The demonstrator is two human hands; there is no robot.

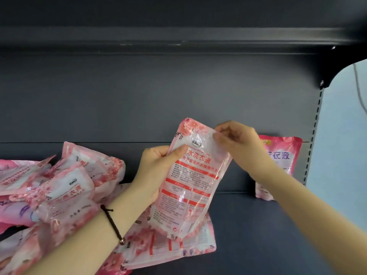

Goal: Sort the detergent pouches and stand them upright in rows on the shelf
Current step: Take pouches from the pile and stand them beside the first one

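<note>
- Head view: the held pouch [190,179] is tilted over the shelf [258,225]. The left hand [158,171] grips its left edge and the right hand [236,139] pinches its top right corner.
- Its bottom edge overlaps a flat pouch [168,245] lying below.
- A pile of pouches [59,185] crowds the left.
- An upright pouch [282,161] stands far right, near the slotted post [315,126].
- Bare shelf lies between them, beneath an upper shelf [178,36].

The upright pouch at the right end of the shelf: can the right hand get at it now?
Probably yes, once freed: the right hand pinches the held pouch, and the upright pouch stands just behind it, nothing between.
</note>
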